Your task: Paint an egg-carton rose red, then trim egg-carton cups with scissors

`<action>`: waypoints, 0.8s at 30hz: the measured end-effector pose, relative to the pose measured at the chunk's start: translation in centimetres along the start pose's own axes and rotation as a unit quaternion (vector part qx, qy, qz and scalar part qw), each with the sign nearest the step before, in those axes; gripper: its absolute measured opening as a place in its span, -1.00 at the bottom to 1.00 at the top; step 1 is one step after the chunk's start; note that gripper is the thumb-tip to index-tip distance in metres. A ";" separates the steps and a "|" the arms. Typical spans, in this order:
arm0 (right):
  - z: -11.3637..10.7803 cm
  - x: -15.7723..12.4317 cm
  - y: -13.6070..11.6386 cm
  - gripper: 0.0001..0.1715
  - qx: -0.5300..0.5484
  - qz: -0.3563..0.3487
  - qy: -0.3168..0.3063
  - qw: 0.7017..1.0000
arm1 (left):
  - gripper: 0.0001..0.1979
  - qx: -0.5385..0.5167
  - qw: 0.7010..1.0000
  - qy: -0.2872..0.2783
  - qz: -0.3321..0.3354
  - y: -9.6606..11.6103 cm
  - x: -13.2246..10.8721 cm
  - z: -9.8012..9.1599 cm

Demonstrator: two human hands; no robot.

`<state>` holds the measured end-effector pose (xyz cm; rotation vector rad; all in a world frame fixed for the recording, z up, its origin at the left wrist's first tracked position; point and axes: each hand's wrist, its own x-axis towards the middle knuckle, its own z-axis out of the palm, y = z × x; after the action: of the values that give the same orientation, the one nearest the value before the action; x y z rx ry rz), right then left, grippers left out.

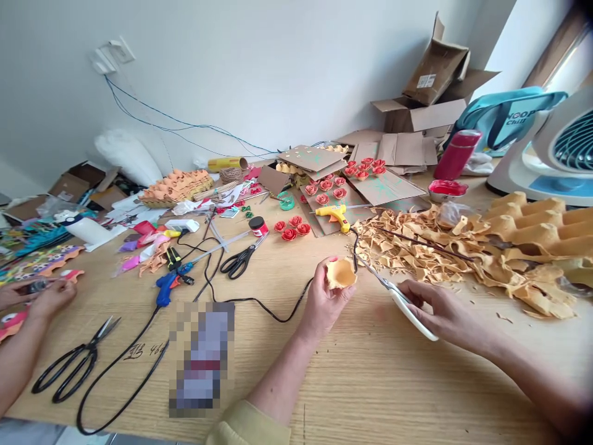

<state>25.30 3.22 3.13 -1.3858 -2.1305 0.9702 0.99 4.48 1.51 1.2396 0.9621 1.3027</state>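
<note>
My left hand (323, 301) grips a yellow egg-carton cup (341, 272) with a wavy cut rim, its hollow turned toward me. In my right hand (428, 309) is a pair of white-handled scissors (402, 304), fingers wrapped round the handles. Their blades point up and left, just right of the cup and apart from it. Beyond them lies a heap of yellow carton scraps (403, 238). A yellow glue gun (334, 216) rests at the edge of a cardboard sheet, with several red paper roses (291, 228) nearby.
At the left edge a co-worker's hands (49, 293) hold a small object. Black scissors (76, 364), a blue glue gun (169, 284) with its trailing cord, and a pixelated item (202, 358) lie left of me. An egg tray (532, 219), pink bottle (458, 154) and fan (556, 148) stand right.
</note>
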 end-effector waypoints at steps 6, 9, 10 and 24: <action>-0.3 -0.4 0.4 -0.60 -0.048 -0.002 0.004 0.999 | -0.44 0.031 0.999 -0.007 0.001 0.3 -0.3 0.3; -0.1 -0.4 0.4 -0.64 -0.061 -0.013 0.016 0.998 | -0.43 0.005 1.000 -0.002 0.011 0.3 -0.2 0.2; -0.1 -0.4 0.4 -0.64 -0.060 -0.012 0.019 0.998 | -0.42 -0.008 1.000 -0.003 0.007 0.4 -0.2 0.2; 2.2 -0.6 1.2 -0.43 0.484 0.056 -0.165 0.857 | -0.49 -0.267 0.949 -0.108 -0.129 0.9 -0.9 0.3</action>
<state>24.81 2.29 0.73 -0.8366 -1.3284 2.0532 1.07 3.45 2.34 0.7832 0.5390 1.0937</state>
